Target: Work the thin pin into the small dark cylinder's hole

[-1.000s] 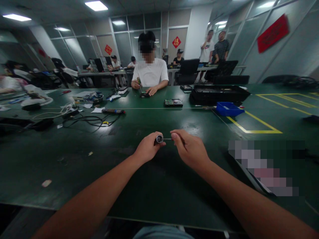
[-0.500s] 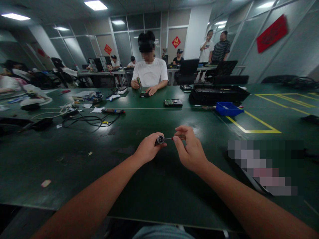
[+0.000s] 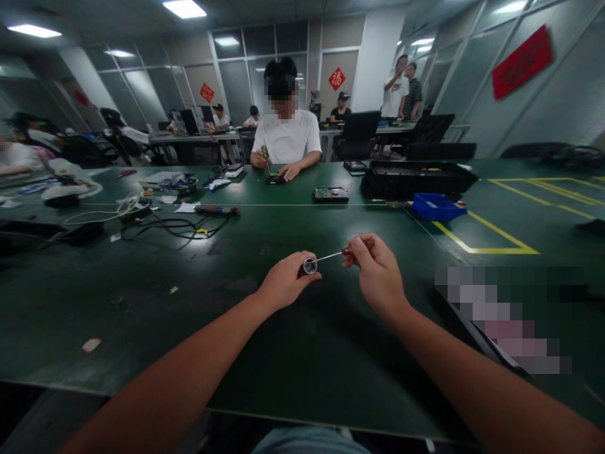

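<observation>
My left hand [image 3: 286, 277] is closed around a dark cylinder with a round metal-rimmed end [image 3: 310, 266], which faces me; its kind is not clear. In my right hand [image 3: 378, 271] is a screwdriver [image 3: 331, 256], held by its reddish handle between thumb and fingers. Its thin shaft points left, and the tip meets the open end of the cylinder. Most of the handle is hidden by my fingers. Both hands are above the green table [image 3: 283, 359].
Across the table a person [image 3: 286, 139] works on a small device. A hard drive [image 3: 331, 194], a blue tray [image 3: 437, 207] and a black bin [image 3: 418, 180] stand beyond my hands. Cables [image 3: 161, 230] and a dark tool [image 3: 215, 210] lie left. A blurred-out object [image 3: 501, 321] lies right.
My right hand has drawn slightly right and its fingers have closed more around the screwdriver handle. More of the shaft shows, now slanting up to the right. My left hand keeps its hold.
</observation>
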Demonstrator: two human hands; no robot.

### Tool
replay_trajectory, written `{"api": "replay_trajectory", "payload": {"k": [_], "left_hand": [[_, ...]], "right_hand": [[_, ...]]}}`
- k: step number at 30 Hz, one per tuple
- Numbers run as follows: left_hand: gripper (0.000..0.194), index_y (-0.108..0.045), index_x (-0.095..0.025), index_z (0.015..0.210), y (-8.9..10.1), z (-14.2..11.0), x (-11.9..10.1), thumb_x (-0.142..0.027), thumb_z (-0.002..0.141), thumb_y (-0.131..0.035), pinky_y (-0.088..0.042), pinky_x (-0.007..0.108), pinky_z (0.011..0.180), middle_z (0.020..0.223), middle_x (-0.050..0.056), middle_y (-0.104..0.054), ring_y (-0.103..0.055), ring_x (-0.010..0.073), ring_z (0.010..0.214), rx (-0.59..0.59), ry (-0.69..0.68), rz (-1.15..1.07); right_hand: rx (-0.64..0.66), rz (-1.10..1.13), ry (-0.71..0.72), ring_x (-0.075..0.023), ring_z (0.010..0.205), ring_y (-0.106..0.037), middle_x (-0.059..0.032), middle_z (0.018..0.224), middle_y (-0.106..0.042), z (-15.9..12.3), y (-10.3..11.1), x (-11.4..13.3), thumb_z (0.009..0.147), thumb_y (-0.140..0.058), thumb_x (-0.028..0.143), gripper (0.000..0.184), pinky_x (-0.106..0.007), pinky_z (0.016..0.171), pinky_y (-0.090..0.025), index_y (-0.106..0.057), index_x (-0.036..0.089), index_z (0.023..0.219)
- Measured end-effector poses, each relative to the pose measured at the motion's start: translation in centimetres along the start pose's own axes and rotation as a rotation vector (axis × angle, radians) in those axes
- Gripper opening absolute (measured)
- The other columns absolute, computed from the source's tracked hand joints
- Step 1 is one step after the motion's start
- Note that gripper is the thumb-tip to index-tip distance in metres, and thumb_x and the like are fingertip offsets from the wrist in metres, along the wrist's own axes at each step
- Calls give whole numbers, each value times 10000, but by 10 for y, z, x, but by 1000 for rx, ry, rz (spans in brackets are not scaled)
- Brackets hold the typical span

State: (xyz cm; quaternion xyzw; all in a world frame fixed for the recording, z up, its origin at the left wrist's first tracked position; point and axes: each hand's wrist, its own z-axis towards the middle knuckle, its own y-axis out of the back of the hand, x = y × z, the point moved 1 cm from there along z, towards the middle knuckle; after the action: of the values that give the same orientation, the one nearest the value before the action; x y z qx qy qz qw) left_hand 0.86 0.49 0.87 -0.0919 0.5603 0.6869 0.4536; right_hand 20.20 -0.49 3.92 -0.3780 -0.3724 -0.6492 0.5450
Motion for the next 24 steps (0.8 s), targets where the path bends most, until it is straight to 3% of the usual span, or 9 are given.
{"api": "replay_trajectory", "payload": {"k": [9, 16, 21, 24], "left_hand": [[180, -606, -221, 982, 2, 0, -2, -353, 871, -657, -438, 300, 758, 938, 6, -645, -588, 182, 846, -5, 41, -15], [240, -618, -237, 1061, 1, -1, 4, -395, 882, -643, -453, 311, 766, 984, 15, -656, -599, 192, 864, -7, 53, -21], [210, -617, -227, 1021, 1, -1, 5, -379, 879, -648, -456, 319, 797, 978, 17, -660, -604, 196, 880, -18, 46, 3], [190, -620, -228, 1011, 0, -1, 6, -360, 878, -650, -457, 321, 814, 985, 16, -660, -604, 193, 887, -21, 37, 6]], "right_hand": [[87, -311, 154, -173, 732, -658, -36, 804, -683, -10, -3, 10, 970, -512, 379, 196, -319, 674, -498, -586, 201, 936], [66, -530, 226, -174, 625, -665, -23, 745, -720, -13, -1, 15, 844, -696, 461, 255, -285, 544, -461, -646, 211, 847], [200, -584, 351, -172, 730, -666, -41, 815, -698, -14, -2, 21, 914, -573, 265, 95, -299, 661, -503, -637, 195, 913], [258, -648, 400, -184, 766, -652, -53, 841, -682, -14, -1, 25, 904, -532, 214, 113, -314, 693, -491, -641, 187, 917]]}}
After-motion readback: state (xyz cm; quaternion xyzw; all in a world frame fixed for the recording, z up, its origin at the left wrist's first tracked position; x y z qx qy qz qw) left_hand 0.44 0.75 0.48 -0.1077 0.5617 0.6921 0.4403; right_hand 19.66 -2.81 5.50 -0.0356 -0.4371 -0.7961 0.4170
